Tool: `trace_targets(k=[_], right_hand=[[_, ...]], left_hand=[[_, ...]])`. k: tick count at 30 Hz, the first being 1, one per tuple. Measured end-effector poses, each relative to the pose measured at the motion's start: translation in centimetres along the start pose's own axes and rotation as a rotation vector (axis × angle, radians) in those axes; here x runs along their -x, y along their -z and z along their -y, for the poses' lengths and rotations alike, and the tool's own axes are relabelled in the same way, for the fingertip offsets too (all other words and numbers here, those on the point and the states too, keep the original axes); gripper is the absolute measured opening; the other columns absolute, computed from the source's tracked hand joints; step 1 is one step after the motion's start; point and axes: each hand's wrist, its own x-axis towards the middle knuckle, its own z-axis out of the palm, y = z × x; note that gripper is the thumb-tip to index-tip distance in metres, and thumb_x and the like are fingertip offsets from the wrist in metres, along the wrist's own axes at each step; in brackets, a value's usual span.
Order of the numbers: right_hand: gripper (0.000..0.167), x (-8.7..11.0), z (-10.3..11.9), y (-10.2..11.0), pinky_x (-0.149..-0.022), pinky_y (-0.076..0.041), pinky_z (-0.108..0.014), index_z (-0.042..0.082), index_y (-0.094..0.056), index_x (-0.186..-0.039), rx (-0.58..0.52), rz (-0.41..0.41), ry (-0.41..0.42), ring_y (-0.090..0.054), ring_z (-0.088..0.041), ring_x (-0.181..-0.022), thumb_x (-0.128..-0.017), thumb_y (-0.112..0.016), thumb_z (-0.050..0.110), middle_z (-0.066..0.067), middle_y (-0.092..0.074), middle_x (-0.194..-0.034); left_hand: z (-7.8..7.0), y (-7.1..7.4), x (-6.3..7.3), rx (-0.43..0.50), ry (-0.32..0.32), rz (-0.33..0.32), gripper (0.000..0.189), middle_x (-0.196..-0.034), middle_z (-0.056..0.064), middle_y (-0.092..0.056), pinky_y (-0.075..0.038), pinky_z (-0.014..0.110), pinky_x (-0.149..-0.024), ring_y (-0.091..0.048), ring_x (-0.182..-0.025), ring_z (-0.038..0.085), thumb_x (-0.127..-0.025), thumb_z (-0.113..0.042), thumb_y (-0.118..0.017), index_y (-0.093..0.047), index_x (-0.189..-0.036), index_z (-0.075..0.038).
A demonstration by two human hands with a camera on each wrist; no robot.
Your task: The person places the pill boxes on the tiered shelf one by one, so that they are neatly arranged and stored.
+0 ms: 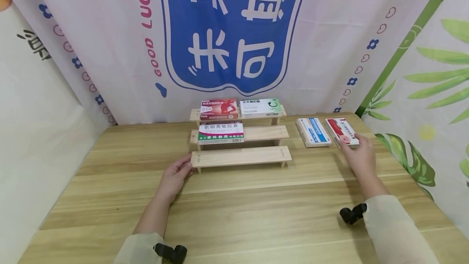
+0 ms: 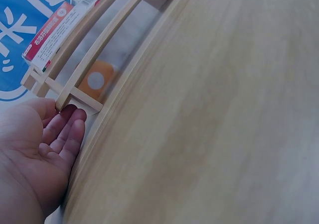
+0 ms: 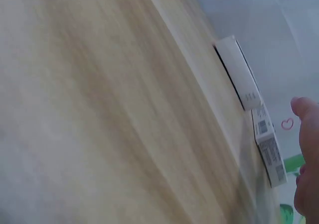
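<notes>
A three-step wooden display rack (image 1: 242, 157) stands on the table. My left hand (image 1: 176, 178) pinches the left end of its lowest step, thumb and fingers around the board's end in the left wrist view. To the right, a red and white medicine box (image 1: 340, 126) lies flat, with a blue and white medicine box (image 1: 313, 131) beside it. My right hand (image 1: 360, 158) hovers at the near end of the red and white box, thumb and fingers spread over its corners. In the right wrist view, the thumb (image 3: 303, 107) shows apart from the boxes.
On the rack's top step sit a red medicine box (image 1: 218, 109) and a white and green one (image 1: 260, 108). The middle step holds a white, green and purple medicine box (image 1: 220, 133) at its left. A printed cloth (image 1: 124, 52) hangs behind the wooden table (image 1: 242, 211).
</notes>
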Motion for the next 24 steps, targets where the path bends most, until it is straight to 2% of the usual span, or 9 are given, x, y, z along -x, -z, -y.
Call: trace_targets(k=[9,16,24], right_hand=[[0.089,-1.2,-0.8,-0.5,-0.120,-0.021,-0.060,-0.004,-0.016,-0.154,-0.006,0.044,-0.108,-0.020,-0.049,-0.142,-0.095,-0.052,0.053,-0.033,-0.013,-0.157],[0.091,-1.5,-1.2,-1.1,-0.122,-0.020,-0.057,-0.008,-0.012,-0.153,0.007,0.044,-0.149,-0.018,-0.049,-0.143,-0.095,-0.054,0.049,-0.035,-0.013,-0.156],[0.089,-1.5,-1.4,-1.4,-0.121,-0.023,-0.057,-0.009,-0.015,-0.151,0.024,0.042,-0.156,-0.023,-0.049,-0.140,-0.095,-0.054,0.048,-0.037,-0.019,-0.152]], left_hand=[[-0.1,0.0,0.1,0.000,-0.002,-0.006,0.043,-0.151,0.019,-0.043,-0.052,0.009,-0.089,-0.057,-0.096,-0.011,-0.103,-0.011,-0.046,-0.042,-0.145,-0.001],[-0.2,-0.2,0.1,0.008,0.007,-0.010,0.043,-0.150,0.018,-0.044,-0.052,0.010,-0.090,-0.058,-0.096,-0.011,-0.103,-0.011,-0.047,-0.043,-0.145,-0.002],[-0.1,-0.2,0.2,0.012,0.011,-0.017,0.043,-0.150,0.019,-0.044,-0.052,0.010,-0.089,-0.058,-0.095,-0.011,-0.103,-0.011,-0.048,-0.043,-0.145,-0.001]])
